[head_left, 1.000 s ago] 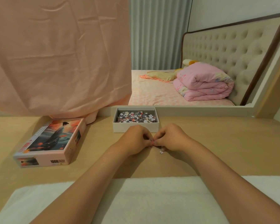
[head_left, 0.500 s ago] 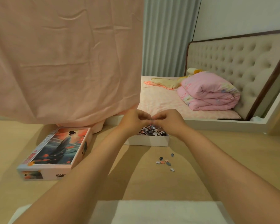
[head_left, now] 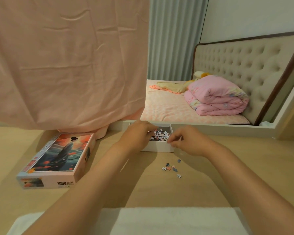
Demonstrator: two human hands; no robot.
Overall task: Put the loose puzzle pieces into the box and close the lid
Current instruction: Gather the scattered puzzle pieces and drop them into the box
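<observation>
Bedroom furnishings are filling the background. A pink cloth (head_left: 66,65) is hanging across the upper left of the frame, and a bed with a folded pink quilt (head_left: 217,97) is showing at the centre right. Below them a pale wooden table (head_left: 244,175) is stretching across the lower half, with a white towel (head_left: 176,221) lying along the bottom edge.

At the lower left, what is looking like the lid (head_left: 58,158) is resting picture side up on the table, well apart from the box (head_left: 159,148). That white box is sitting open at the centre of the frame, and a heap of puzzle pieces (head_left: 161,134) is lying inside it.

Both arms are reaching up from the bottom edge. The left hand (head_left: 137,134) is hovering over the box's left half with its fingers curling down into it. Whether they are pinching pieces cannot be told. The right hand (head_left: 187,141) is hanging at the box's near right corner, its fingertips bunching together beside the rim. Whether anything is between them cannot be told either.

A small scatter of loose pieces (head_left: 172,167) is lying on the table just below and right of the box, near the right wrist.

The task is looking well along, since most pieces are sitting in the box. That last scatter is waiting to be gathered, and the lid is not yet on.
</observation>
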